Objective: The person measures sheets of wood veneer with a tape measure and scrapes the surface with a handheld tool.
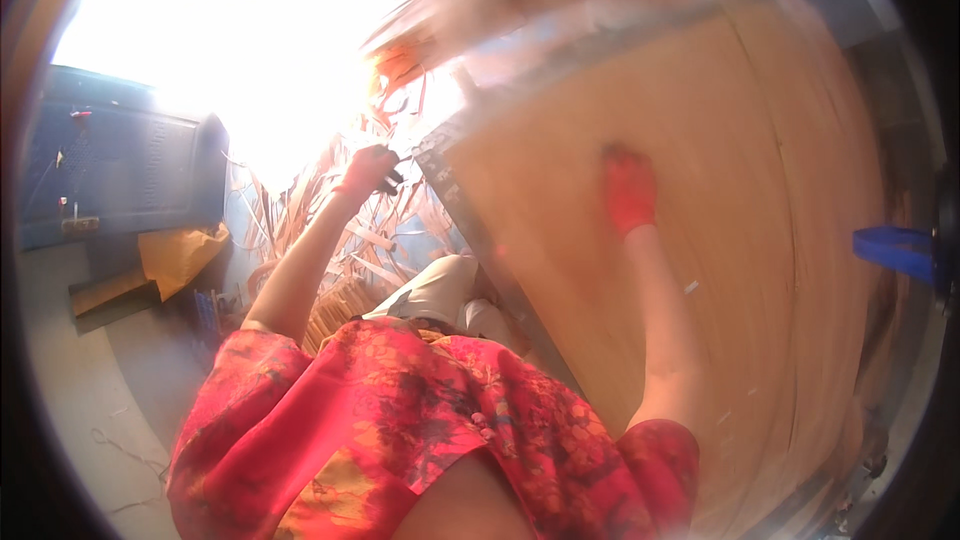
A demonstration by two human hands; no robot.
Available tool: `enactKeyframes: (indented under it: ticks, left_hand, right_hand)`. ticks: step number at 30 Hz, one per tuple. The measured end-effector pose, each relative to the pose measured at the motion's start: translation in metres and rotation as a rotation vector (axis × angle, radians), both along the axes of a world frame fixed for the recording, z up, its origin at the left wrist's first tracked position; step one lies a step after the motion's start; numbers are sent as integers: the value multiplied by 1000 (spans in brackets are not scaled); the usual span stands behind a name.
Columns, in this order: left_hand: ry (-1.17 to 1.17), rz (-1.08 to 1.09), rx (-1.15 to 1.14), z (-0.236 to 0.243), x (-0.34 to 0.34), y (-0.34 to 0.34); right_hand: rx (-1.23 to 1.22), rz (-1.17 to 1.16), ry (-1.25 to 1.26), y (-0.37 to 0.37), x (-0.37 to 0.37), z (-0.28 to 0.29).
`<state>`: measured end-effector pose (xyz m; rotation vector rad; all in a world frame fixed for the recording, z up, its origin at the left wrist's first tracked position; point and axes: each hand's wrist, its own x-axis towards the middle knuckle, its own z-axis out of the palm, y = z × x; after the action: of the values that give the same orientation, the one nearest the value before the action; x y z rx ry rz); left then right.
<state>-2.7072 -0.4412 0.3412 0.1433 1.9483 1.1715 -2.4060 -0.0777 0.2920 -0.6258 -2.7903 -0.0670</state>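
A wide sheet of wood veneer (560,230) spreads over the work surface on my right. My right hand (630,190), in a red glove with dark fingertips, is on or just over the sheet; blur hides its finger shape. Beside the sheet's left edge, my left hand (370,172) wears a matching glove. Its fingers are curled toward the dark metal edge strip (455,200); whatever they may pinch is too small to make out. Long thin veneer strips (385,240) hang and lie tangled behind and below the left hand.
A blue metal cabinet (120,160) stands at the left, with a yellow-orange sheet (180,258) under it. Glare washes out the upper left. A blue bracket-like part (895,248) juts in at the far right. A bundle of thin wood pieces (338,315) lies near my left arm.
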Motion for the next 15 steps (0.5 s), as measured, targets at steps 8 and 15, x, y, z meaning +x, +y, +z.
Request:
enactKeyframes:
  ticks: [8,15]
  left_hand:
    - [88,-88,-303,-100,-64,-141]
    - [-355,245,-410,-197,-189,-257]
  right_hand:
    - [-11,-20,-82,-4,-15,6]
    - [16,-337,-208,-36,-42,16]
